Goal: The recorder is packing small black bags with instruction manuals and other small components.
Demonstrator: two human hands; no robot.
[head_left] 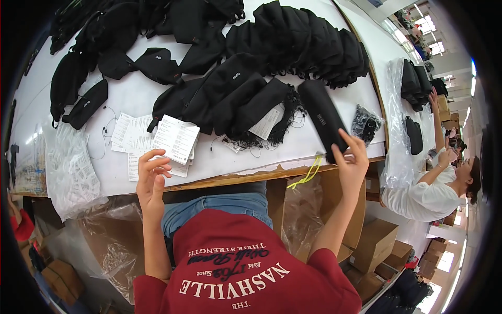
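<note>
My right hand (pixel 353 157) pinches the lower end of a long black pouch (pixel 319 112), tilted above the table's right part. My left hand (pixel 151 180) is at the table's front edge, its fingers loosely bent and apart, with nothing visible in it. Its fingertips are beside a stack of white printed tags (pixel 177 140); whether they touch is hard to tell. More white tags (pixel 130 132) lie fanned out to the left. Behind them are black bags (pixel 230 86) in a heap, with dark cords and a white tag (pixel 267 123) on top.
A row of black bags (pixel 308 42) fills the back of the white table (pixel 209 162). Clear plastic with tags (pixel 73 167) hangs over the left edge. A bagged black bundle (pixel 367 124) and yellow straps (pixel 308 175) are at right. Cardboard boxes (pixel 374 246) stand below; a person (pixel 426 193) works farther right.
</note>
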